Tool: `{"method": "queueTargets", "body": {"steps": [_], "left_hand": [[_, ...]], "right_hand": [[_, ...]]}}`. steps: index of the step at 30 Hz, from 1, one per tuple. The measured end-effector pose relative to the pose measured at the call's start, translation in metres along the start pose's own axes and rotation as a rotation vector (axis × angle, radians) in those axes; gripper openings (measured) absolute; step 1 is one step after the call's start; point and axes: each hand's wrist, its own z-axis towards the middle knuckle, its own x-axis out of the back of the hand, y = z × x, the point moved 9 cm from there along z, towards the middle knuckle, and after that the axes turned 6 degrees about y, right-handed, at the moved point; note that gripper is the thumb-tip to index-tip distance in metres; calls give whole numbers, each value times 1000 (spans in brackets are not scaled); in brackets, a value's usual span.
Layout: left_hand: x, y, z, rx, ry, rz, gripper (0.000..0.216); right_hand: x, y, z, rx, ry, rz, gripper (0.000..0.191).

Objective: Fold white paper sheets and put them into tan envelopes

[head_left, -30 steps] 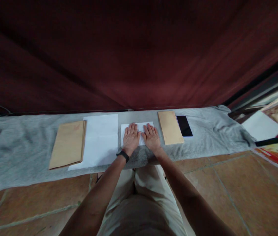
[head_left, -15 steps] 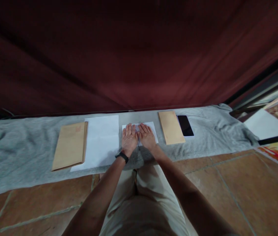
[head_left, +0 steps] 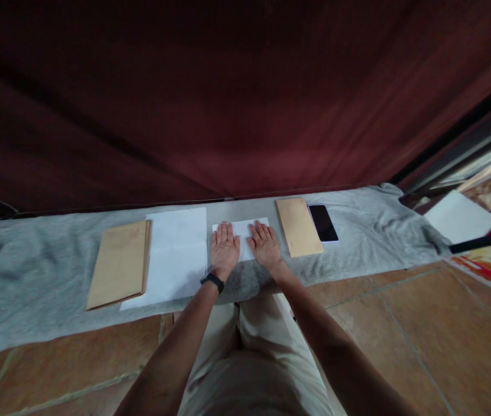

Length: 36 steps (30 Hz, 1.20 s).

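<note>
Left hand: the left hand [head_left: 225, 247] lies palm down with its fingers spread flat on the left half of the small folded white sheet of paper [head_left: 244, 229]; it grips nothing. A black band [head_left: 212, 281] circles its wrist.
Right hand: the right hand [head_left: 265, 245] lies palm down, fingers stretched out and slightly apart, on the right half of the same sheet; it grips nothing.
Gap between hands: the two hands lie side by side and apart, with a strip of the white sheet showing between them.
Folded sheet: it rests flat on the grey cloth [head_left: 45, 260], straight ahead of the person's knees, between the large white sheet of paper [head_left: 176, 248] on the left and the single tan envelope [head_left: 298, 226] on the right.
Left side: a stack of tan envelopes [head_left: 119, 263] lies just beside the large white sheet, overlapping its left edge.
Right side: a black phone with a dark screen [head_left: 322, 222] lies just beside the single tan envelope.
Surface: the grey cloth runs across a floor of brown tiles [head_left: 401, 323].
Behind: a dark red curtain [head_left: 228, 98] hangs beyond the cloth.
</note>
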Motion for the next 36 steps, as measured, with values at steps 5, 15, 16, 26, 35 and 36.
{"method": "queueTargets", "body": {"steps": [5, 15, 16, 26, 35, 36], "left_hand": [[4, -7, -2, 40, 55, -24, 63], [5, 38, -16, -159, -8, -72, 55], [4, 39, -16, -153, -12, -64, 55], [9, 8, -24, -28, 4, 23, 60], [13, 5, -39, -44, 28, 44, 60], [13, 4, -39, -41, 33, 39, 60]], "right_hand": [[4, 7, -8, -12, 30, -14, 55], [4, 6, -9, -17, 29, -12, 52], [4, 7, -9, -19, 24, -10, 52], [7, 6, -10, -39, 36, 37, 53], [10, 4, -4, -77, 15, 54, 52], [10, 1, -3, -77, 17, 62, 51]]}}
